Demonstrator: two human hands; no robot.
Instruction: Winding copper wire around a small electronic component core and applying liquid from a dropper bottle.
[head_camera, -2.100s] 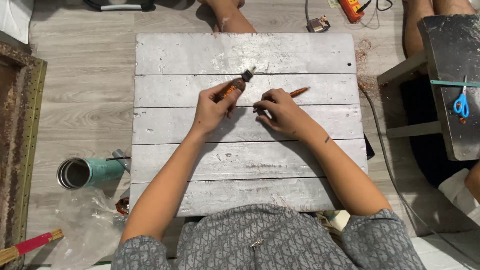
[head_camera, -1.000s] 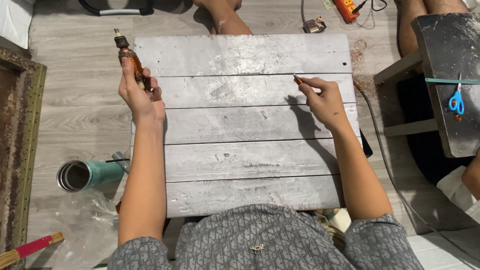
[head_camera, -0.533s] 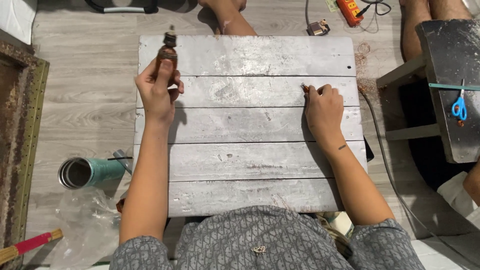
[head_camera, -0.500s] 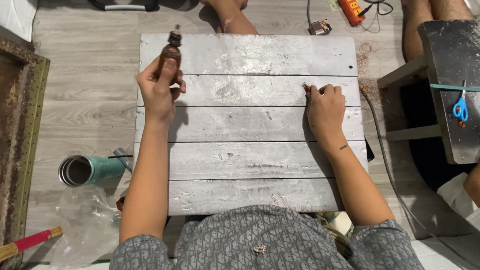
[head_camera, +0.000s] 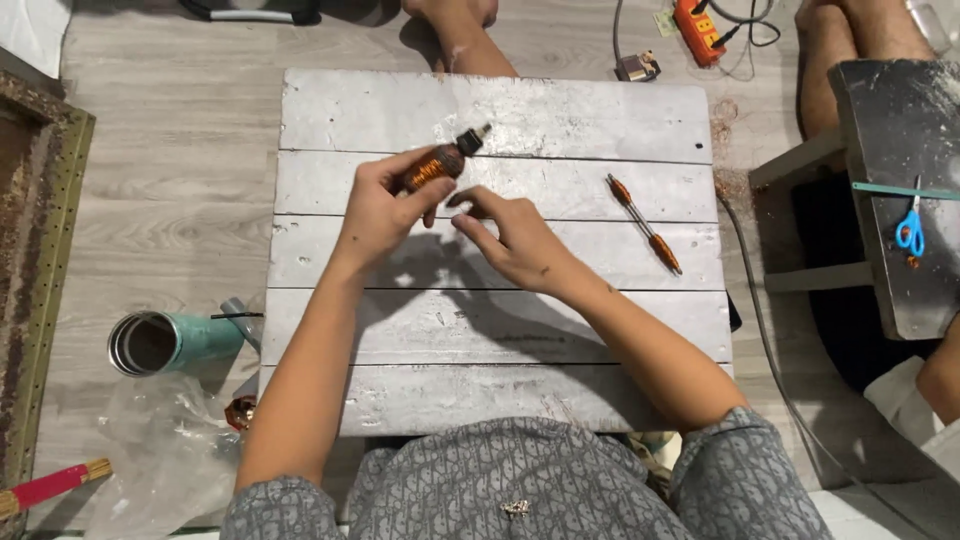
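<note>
Small amber-brown bottle with dark cap (head_camera: 437, 164), held tilted above whitewashed plank surface (head_camera: 560, 330).
Left hand (head_camera: 378, 212): grip closed around bottle body. Right hand (head_camera: 512, 236): grip loose, empty, fingertips just beside bottle. Orange-handled slender tool (head_camera: 643, 223) lies apart, right.

On the table (head_camera: 560, 120), bare planks lie open on every side of the two hands: the far plank, the left edge and the near planks hold nothing. The only obstacle on the table is an orange rod (head_camera: 642, 222) lying aslant near its right edge. Beyond that edge, a dark bench (head_camera: 890, 150) hems the gap.
</note>
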